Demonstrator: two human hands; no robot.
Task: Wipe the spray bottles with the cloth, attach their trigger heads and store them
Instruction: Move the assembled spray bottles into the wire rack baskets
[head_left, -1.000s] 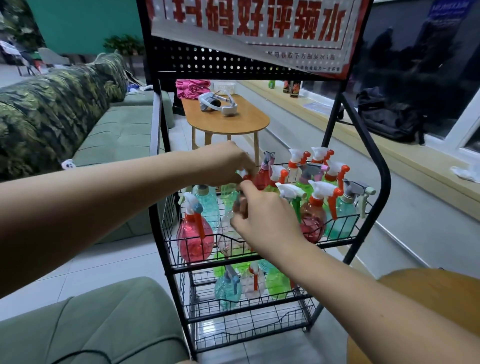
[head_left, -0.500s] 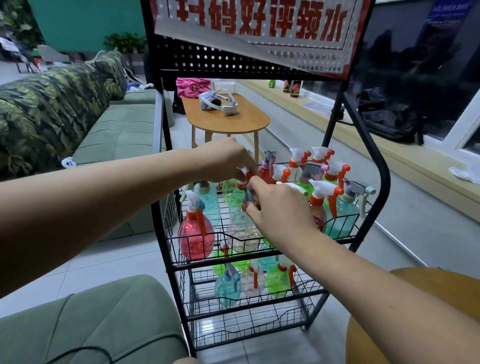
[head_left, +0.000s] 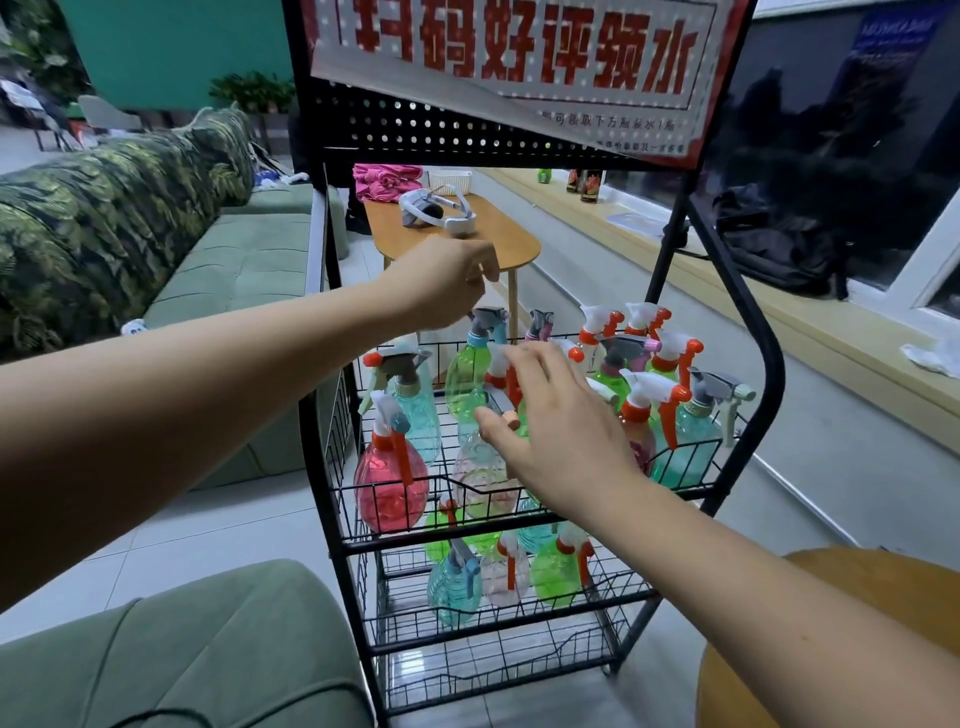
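A black wire rack (head_left: 768, 364) holds several coloured spray bottles with trigger heads in its top basket and more on the shelf below. My right hand (head_left: 563, 431) hovers open over the middle of the top basket, its thumb beside the grey trigger head (head_left: 500, 404) of a clear bottle (head_left: 480, 467). My left hand (head_left: 447, 280) is lifted above the basket, fingers loosely curled and holding nothing. Just under it stands a green bottle (head_left: 467, 376) with a grey and blue head. A pink bottle (head_left: 389, 486) sits at the front left. No cloth is in view.
A green sofa (head_left: 234, 260) with a leaf-print cover runs along the left. Behind the rack is a wooden table (head_left: 493, 236) with a white headset. A green cushion (head_left: 182, 649) and a round wooden top (head_left: 883, 597) lie near me. A black bag (head_left: 779, 249) rests on the window ledge.
Both hands have let go of the clear bottle's trigger head. My left hand rose away from the bottles. My right hand opened and spread above the basket.
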